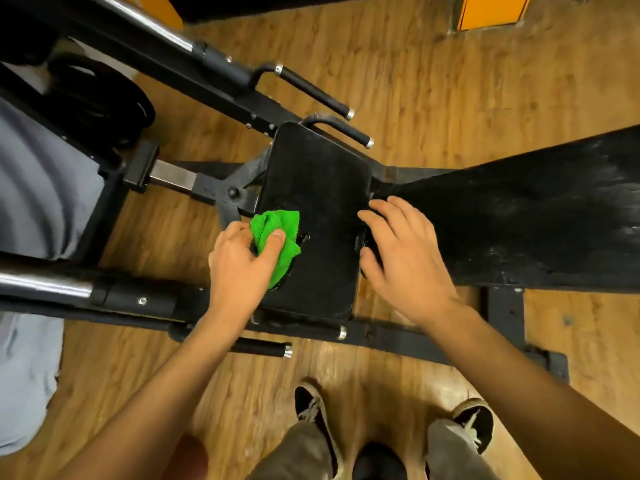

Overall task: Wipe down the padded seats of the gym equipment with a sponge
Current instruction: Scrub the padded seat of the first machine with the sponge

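Left hand: the left hand (242, 268) lies at the left edge of the seat pad, its grip closed round a green cloth, thumb on top and fingers curled beneath the bunched fabric.
Green cloth: the green cloth (277, 223) is crumpled and looks more like a rag than a sponge. It rests on the left part of the seat pad, sticking out beyond the thumb.
Right hand: the right hand (405, 258) holds nothing. Its grip is loose, with fingers spread and nearly straight over the seat's right edge, fingertips toward the gap before the back pad. I cannot tell whether it presses down.
Seat pad: the seat pad (318, 188) is black and rectangular with rounded corners, between the two hands.
Back pad: the back pad (519, 209) is long and black, widening toward the right edge of the view. Its surface shows pale scuffs.
Frame: the black steel frame (398, 336) runs under both pads.
Handles: three black handles with chrome ends show, the far handle (315, 90), the middle handle (346, 131) just behind the seat, and the near handle (259, 348) below the left forearm.
Chrome bar: a chrome bar (45, 284) enters from the left.
Weight plates: dark weight plates (104, 95) sit at upper left.
Floor: the floor (433, 81) is wood plank.
Feet: the left shoe (311, 407) and right shoe (474, 424) stand near the frame.
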Demonstrator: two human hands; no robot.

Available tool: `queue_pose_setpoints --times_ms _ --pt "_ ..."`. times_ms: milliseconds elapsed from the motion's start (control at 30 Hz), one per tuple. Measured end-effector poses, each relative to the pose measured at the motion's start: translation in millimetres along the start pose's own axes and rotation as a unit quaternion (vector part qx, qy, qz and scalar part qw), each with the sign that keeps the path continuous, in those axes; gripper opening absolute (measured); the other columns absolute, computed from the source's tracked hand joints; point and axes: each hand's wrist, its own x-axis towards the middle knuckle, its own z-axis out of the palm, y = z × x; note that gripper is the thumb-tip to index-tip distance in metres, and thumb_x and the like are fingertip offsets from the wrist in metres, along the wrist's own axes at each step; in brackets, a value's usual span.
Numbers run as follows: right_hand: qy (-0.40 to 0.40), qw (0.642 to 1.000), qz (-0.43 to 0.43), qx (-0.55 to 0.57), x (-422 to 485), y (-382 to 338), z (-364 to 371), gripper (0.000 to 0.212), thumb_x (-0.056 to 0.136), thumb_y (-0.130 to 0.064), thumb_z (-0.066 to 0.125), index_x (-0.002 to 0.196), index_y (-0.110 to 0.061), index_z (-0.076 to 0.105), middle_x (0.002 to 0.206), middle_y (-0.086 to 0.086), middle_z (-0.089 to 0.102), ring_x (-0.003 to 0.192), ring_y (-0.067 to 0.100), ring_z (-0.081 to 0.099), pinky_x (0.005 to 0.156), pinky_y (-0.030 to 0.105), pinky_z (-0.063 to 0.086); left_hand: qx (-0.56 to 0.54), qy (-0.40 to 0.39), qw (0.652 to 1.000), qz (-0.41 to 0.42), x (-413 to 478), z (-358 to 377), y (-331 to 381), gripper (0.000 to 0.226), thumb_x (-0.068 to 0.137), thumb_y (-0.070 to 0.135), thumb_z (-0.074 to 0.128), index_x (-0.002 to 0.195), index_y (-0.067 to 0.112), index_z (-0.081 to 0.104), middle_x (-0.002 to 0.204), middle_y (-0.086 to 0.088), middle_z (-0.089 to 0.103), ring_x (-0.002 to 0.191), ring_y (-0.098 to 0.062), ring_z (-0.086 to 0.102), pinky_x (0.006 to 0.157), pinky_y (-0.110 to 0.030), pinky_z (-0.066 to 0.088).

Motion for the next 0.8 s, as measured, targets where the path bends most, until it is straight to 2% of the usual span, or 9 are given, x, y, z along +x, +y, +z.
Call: queue_pose_setpoints --times_ms 67,100,200,467,633,800 --pt "0.003 1.000 0.000 0.005 17.0 6.2 28.2 0.050 0.095 -0.025 0.060 0.143 -0.012 0.053 0.148 0.009 0.050 0.146 0.030 0.035 0.117 0.054 0.034 0.024 -0.002 1.000 0.010 22.7 12.9 -21.2 0.030 0.087 0.057 0.053 0.070 0.032 0.057 0.084 0.002 0.057 0.087 -0.029 0.062 0.083 -0.053 0.050" --pt "0.005 1.000 -0.003 0.010 24.9 8.9 44.6 0.050 0.095 -0.026 0.060 0.143 -0.013 0.053 0.148 0.008 0.050 0.146 0.029 0.035 0.117 0.055 0.034 0.038 0.000 0.999 0.017 35.4 19.1 -34.5 0.036 0.086 0.058 0.052 0.071 0.027 0.061 0.083 0.000 0.058 0.087 -0.030 0.061 0.082 -0.053 0.050" --pt "0.007 1.000 -0.010 0.019 47.9 16.9 96.4 0.051 0.096 -0.028 0.058 0.145 -0.014 0.051 0.150 0.006 0.047 0.148 0.027 0.032 0.118 0.053 0.033 0.063 0.017 0.997 0.038 73.2 36.7 -72.2 0.055 0.082 0.064 0.048 0.086 0.014 0.072 0.088 -0.007 0.064 0.093 -0.034 0.063 0.083 -0.053 0.050" --pt "0.018 0.999 -0.002 0.031 79.5 50.0 219.3 0.058 0.099 -0.032 0.056 0.153 -0.018 0.042 0.157 0.001 0.040 0.152 0.021 0.024 0.124 0.048 0.024 0.164 0.011 0.981 0.102 145.0 88.7 -136.5 0.065 0.079 0.071 0.041 0.077 0.010 0.063 0.085 -0.006 0.058 0.092 -0.036 0.060 0.082 -0.052 0.048" --pt "0.004 0.999 0.033 0.042 78.0 74.8 270.4 0.060 0.102 -0.035 0.051 0.157 -0.019 0.034 0.162 0.000 0.034 0.154 0.019 0.017 0.126 0.046 0.020 0.212 0.014 0.967 0.143 159.3 111.3 -155.1 0.050 0.083 0.063 0.047 0.066 0.016 0.046 0.077 0.002 0.043 0.087 -0.034 0.055 0.078 -0.046 0.041" --pt "-0.006 0.997 0.044 0.057 89.0 82.0 298.3 0.061 0.103 -0.037 0.048 0.159 -0.019 0.030 0.163 -0.002 0.031 0.155 0.017 0.013 0.127 0.044 0.017 0.210 0.040 0.966 0.143 157.1 120.2 -183.4 0.066 0.077 0.072 0.036 0.073 0.009 0.055 0.078 -0.002 0.049 0.089 -0.033 0.054 0.077 -0.046 0.042"
